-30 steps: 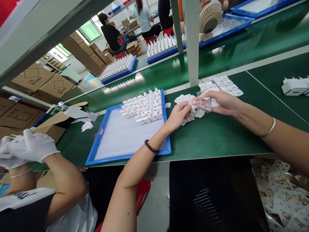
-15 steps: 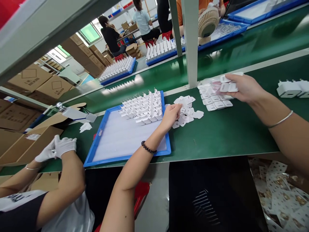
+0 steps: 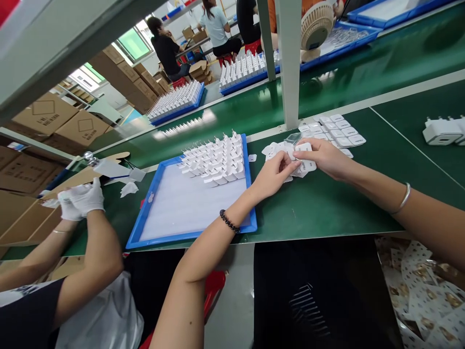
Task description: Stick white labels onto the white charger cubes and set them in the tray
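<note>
My right hand (image 3: 321,154) pinches a small sheet of white labels (image 3: 305,157) over a loose pile of white pieces (image 3: 273,149). My left hand (image 3: 275,173) meets it from the left, thumb and fingers pressed together at the sheet's edge; whatever is between them is too small to make out. Behind my right hand several label sheets (image 3: 336,127) lie on the green bench. To the left, rows of white plug adapters (image 3: 227,162) stand with pins up in a blue-rimmed tray (image 3: 254,208).
A co-worker's gloved hands (image 3: 83,198) are over a cardboard box (image 3: 27,218) at the left. A metal post (image 3: 288,68) rises behind the labels. More adapters (image 3: 443,131) stand at the right; a fan (image 3: 317,26) is farther back.
My right hand has moved left with labels to meet my left hand, which has shifted slightly right. The label sheets behind are now uncovered. The co-worker's gloved hands have moved up.
</note>
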Tool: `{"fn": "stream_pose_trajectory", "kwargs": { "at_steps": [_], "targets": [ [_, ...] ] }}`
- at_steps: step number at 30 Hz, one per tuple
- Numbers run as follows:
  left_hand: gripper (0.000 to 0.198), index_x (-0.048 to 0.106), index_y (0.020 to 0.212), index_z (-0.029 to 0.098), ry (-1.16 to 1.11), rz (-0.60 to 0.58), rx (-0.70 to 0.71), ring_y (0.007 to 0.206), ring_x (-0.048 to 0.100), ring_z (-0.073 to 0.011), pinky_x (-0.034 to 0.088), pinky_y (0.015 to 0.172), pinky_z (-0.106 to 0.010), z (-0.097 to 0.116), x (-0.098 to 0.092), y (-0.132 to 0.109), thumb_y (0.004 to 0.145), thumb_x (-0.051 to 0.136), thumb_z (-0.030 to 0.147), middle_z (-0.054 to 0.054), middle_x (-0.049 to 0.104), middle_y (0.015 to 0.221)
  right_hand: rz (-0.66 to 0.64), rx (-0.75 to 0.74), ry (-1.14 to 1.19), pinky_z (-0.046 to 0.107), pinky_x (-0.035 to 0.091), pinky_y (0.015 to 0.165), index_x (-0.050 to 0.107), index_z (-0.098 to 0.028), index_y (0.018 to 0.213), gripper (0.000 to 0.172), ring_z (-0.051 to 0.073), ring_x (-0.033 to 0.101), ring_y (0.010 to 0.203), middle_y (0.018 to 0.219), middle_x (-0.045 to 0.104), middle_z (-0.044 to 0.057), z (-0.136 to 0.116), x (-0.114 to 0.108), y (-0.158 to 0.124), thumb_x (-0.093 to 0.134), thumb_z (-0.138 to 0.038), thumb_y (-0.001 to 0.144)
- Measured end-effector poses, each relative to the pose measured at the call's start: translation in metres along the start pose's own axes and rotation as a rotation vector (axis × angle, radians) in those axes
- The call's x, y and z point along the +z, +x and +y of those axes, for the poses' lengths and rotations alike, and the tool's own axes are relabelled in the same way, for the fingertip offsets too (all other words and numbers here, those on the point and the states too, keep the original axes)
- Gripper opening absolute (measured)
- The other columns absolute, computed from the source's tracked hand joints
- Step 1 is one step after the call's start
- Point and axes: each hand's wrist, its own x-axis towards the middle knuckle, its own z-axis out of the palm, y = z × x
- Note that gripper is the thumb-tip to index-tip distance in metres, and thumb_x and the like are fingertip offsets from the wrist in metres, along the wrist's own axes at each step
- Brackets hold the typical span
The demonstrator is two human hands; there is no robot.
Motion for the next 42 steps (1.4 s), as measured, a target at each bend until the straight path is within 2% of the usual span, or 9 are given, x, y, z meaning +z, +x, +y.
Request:
{"fn": "stream_pose_trajectory", "kwargs": {
  "at_steps": [4, 9, 14, 18, 21, 24, 29, 36, 42],
  "targets": [
    [0.039, 0.044, 0.078, 0.021, -0.033, -0.023, 0.015, 0.064, 0.041, -0.0124, 0.033, 0.062, -0.028, -0.005, -0.001, 0.001, 0.099, 0.059, 0.050, 0.004, 0.047, 0.068, -0.091, 0.060, 0.063, 0.026, 0.039, 0.057, 0.071, -0.020, 0.076, 0.023, 0.015, 0.054, 0.064, 0.070, 0.064, 0.000, -0.004, 0.005, -0.005, 0.088, -0.033, 0.068],
    [0.044, 0.048, 0.072, 0.020, -0.163, -0.021, 0.029, 0.063, 0.047, -0.0127, 0.037, 0.062, -0.028, -0.008, -0.002, 0.004, 0.102, 0.050, 0.052, 0.001, 0.051, 0.067, -0.059, 0.181, 0.110, 0.029, 0.045, 0.058, 0.071, -0.015, 0.076, 0.009, 0.018, 0.059, 0.066, 0.074, 0.068, 0.007, -0.014, -0.003, 0.000, 0.080, -0.017, 0.077],
    [0.045, 0.040, 0.065, 0.021, -0.229, 0.184, 0.016, 0.055, 0.040, -0.0101, 0.034, 0.057, -0.026, -0.009, -0.011, 0.001, 0.102, 0.051, 0.043, 0.004, 0.043, 0.058, 0.235, 0.099, 0.147, 0.027, 0.041, 0.057, 0.060, -0.016, 0.073, 0.022, 0.011, 0.048, 0.058, 0.068, 0.056, 0.001, -0.028, -0.045, 0.017, 0.062, -0.002, 0.090],
    [0.055, 0.034, 0.057, 0.021, -0.093, 0.173, -0.096, 0.050, 0.031, -0.0090, 0.024, 0.054, -0.028, -0.012, -0.020, -0.002, 0.101, 0.053, 0.049, 0.005, 0.035, 0.052, 0.407, -0.009, 0.163, 0.024, 0.042, 0.056, 0.057, -0.017, 0.070, 0.030, 0.010, 0.051, 0.061, 0.068, 0.054, 0.001, -0.033, -0.062, 0.023, 0.052, 0.001, 0.093],
    [0.058, 0.031, 0.057, 0.021, 0.018, 0.139, -0.102, 0.053, 0.028, -0.0097, 0.022, 0.056, -0.030, -0.009, -0.016, -0.002, 0.101, 0.051, 0.053, 0.005, 0.031, 0.053, 0.356, -0.020, 0.157, 0.025, 0.052, 0.061, 0.068, -0.014, 0.078, 0.019, 0.013, 0.059, 0.066, 0.072, 0.063, 0.004, -0.027, -0.047, 0.018, 0.060, -0.001, 0.089],
    [0.047, 0.041, 0.066, 0.020, 0.041, 0.105, -0.025, 0.061, 0.037, -0.0114, 0.028, 0.061, -0.029, -0.003, -0.007, 0.000, 0.100, 0.055, 0.049, 0.004, 0.041, 0.062, 0.285, -0.025, 0.140, 0.027, 0.057, 0.066, 0.073, -0.015, 0.080, 0.007, 0.016, 0.064, 0.072, 0.076, 0.068, 0.005, -0.018, -0.024, 0.008, 0.074, -0.008, 0.082],
    [0.037, 0.048, 0.078, 0.020, 0.027, -0.037, -0.002, 0.067, 0.043, -0.0128, 0.034, 0.066, -0.029, -0.001, 0.001, 0.000, 0.098, 0.058, 0.050, 0.003, 0.049, 0.070, 0.059, 0.014, 0.097, 0.032, 0.056, 0.065, 0.071, -0.021, 0.071, 0.026, 0.020, 0.063, 0.074, 0.075, 0.068, 0.003, -0.011, 0.002, -0.006, 0.093, -0.034, 0.067],
    [0.052, 0.057, 0.080, 0.019, -0.166, -0.153, 0.036, 0.066, 0.048, -0.0144, 0.041, 0.066, -0.030, -0.009, -0.001, -0.002, 0.103, 0.039, 0.063, -0.001, 0.051, 0.071, -0.091, 0.058, 0.156, 0.036, 0.054, 0.067, 0.067, -0.021, 0.068, 0.037, 0.020, 0.062, 0.070, 0.070, 0.065, 0.005, -0.018, -0.006, -0.004, 0.094, -0.046, 0.065],
    [0.060, 0.052, 0.072, 0.019, -0.150, -0.152, 0.024, 0.063, 0.044, -0.0130, 0.040, 0.065, -0.029, -0.004, 0.000, -0.004, 0.093, 0.049, 0.076, 0.002, 0.047, 0.065, -0.127, 0.034, 0.027, 0.033, 0.056, 0.063, 0.074, -0.023, 0.068, 0.035, 0.019, 0.063, 0.069, 0.073, 0.070, 0.004, -0.020, -0.004, -0.010, 0.097, -0.048, 0.061]
  ]
}}
